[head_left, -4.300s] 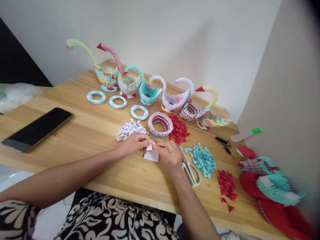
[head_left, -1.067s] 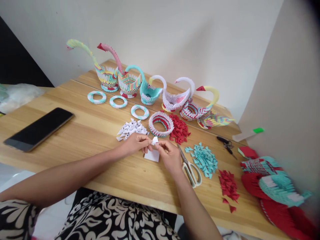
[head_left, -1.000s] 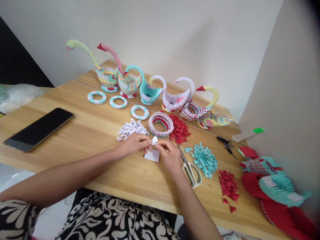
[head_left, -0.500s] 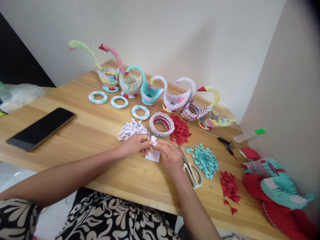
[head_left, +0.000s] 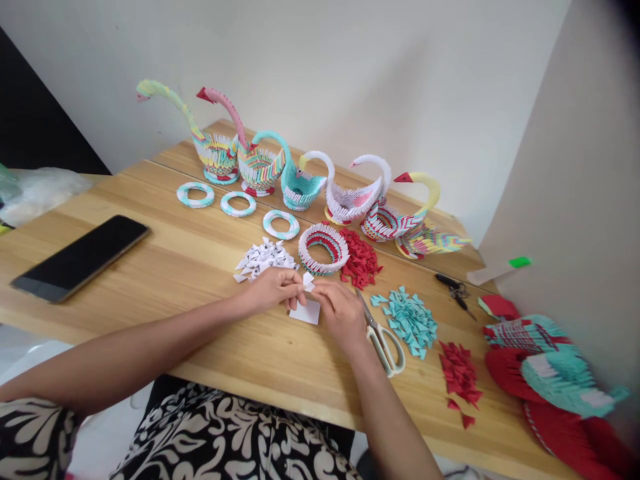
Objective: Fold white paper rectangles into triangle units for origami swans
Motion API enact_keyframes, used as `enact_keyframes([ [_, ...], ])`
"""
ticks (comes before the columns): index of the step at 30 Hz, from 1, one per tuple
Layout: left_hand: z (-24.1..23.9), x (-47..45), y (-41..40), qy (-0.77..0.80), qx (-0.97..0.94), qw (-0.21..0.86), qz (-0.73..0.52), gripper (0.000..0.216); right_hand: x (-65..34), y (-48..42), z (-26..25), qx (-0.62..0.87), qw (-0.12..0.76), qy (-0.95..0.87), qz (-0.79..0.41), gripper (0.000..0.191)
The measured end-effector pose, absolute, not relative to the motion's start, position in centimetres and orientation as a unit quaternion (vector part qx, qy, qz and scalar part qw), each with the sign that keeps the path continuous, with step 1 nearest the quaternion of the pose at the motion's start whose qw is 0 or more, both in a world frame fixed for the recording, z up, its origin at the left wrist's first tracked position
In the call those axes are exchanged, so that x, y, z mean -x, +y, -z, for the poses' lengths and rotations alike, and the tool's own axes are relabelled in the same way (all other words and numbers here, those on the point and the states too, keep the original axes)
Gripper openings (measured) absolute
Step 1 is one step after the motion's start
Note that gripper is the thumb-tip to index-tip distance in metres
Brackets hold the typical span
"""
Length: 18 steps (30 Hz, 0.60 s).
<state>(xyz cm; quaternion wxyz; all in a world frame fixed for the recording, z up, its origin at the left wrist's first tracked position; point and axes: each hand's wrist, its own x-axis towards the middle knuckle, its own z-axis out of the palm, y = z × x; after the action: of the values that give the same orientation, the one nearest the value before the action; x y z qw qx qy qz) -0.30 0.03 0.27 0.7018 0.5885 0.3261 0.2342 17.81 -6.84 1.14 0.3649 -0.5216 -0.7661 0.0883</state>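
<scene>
L hand (head_left: 276, 289) + R hand (head_left: 343, 310) close together, both pinching small white paper pc (head_left: 309, 281) btwn fingertips, nr white paper sheet (head_left: 306, 313) on table (head_left: 225, 360). Prob. mid-fold; creases hidden by fingers, can't tell exactly. Next move calls for lining up edges, pressing flat.

Soft, moderately bright indoor light spreads evenly over the wooden surface (head_left: 190, 260), with a broad, faint shadow on the pale wall (head_left: 300, 80) behind and the small white paper piece (head_left: 309, 280) looking washed out. The middle is fairly clear, but the red and teal paper models (head_left: 560, 370) at far right are blurred. Wide-lens distortion stretches the edges, and the top right corner darkens to black.
</scene>
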Motion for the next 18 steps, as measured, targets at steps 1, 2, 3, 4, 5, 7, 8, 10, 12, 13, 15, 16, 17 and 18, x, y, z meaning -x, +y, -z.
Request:
enact_keyframes([
  [1, -0.4, 0.3, -0.1, 0.331, -0.595, 0.694, -0.236, 0.02, -17.7, -6.8, -1.1, 0.532, 0.372, -0.754, -0.107, 0.02],
  [2, -0.5, 0.3, -0.1, 0.334, -0.603, 0.685, -0.236, 0.018, -17.6, -6.8, -1.1, 0.544, 0.376, -0.739, -0.126, 0.018],
  [3, -0.6, 0.3, -0.2, 0.335, -0.61, 0.678, -0.235, 0.016, -17.5, -6.8, -1.1, 0.557, 0.38, -0.724, -0.146, 0.016],
  [4, -0.7, 0.3, -0.3, 0.336, -0.618, 0.672, -0.233, 0.015, -17.4, -6.8, -1.0, 0.571, 0.382, -0.707, -0.166, 0.014],
  [5, -0.7, 0.2, -0.3, 0.336, -0.624, 0.666, -0.231, 0.013, -17.4, -6.8, -1.0, 0.585, 0.385, -0.69, -0.185, 0.012],
  [7, -0.9, 0.2, -0.5, 0.336, -0.636, 0.656, -0.229, 0.013, -17.4, -6.7, -0.8, 0.605, 0.391, -0.656, -0.225, 0.011],
  [8, -0.9, 0.2, -0.5, 0.337, -0.641, 0.651, -0.229, 0.014, -17.4, -6.6, -0.6, 0.61, 0.394, -0.643, -0.244, 0.011],
  [10, -1.0, 0.1, -0.6, 0.337, -0.647, 0.643, -0.231, 0.016, -17.5, -6.5, -0.4, 0.612, 0.402, -0.623, -0.275, 0.011],
  [12, -1.0, 0.1, -0.7, 0.338, -0.645, 0.644, -0.233, 0.016, -17.5, -6.5, -0.2, 0.609, 0.411, -0.61, -0.297, 0.011],
  [13, -1.1, 0.1, -0.7, 0.339, -0.642, 0.647, -0.234, 0.016, -17.6, -6.5, -0.1, 0.607, 0.415, -0.605, -0.306, 0.011],
  [15, -1.1, 0.1, -0.8, 0.339, -0.634, 0.655, -0.235, 0.015, -17.6, -6.6, 0.0, 0.604, 0.42, -0.597, -0.321, 0.013],
  [16, -1.0, 0.1, -0.8, 0.337, -0.631, 0.658, -0.236, 0.014, -17.6, -6.6, 0.1, 0.602, 0.421, -0.595, -0.326, 0.013],
  [17, -0.9, 0.0, -0.8, 0.334, -0.63, 0.66, -0.238, 0.014, -17.6, -6.6, 0.1, 0.601, 0.423, -0.593, -0.329, 0.014],
  [18, -0.8, 0.0, -0.8, 0.331, -0.631, 0.66, -0.239, 0.015, -17.6, -6.6, 0.1, 0.6, 0.424, -0.593, -0.33, 0.014],
])
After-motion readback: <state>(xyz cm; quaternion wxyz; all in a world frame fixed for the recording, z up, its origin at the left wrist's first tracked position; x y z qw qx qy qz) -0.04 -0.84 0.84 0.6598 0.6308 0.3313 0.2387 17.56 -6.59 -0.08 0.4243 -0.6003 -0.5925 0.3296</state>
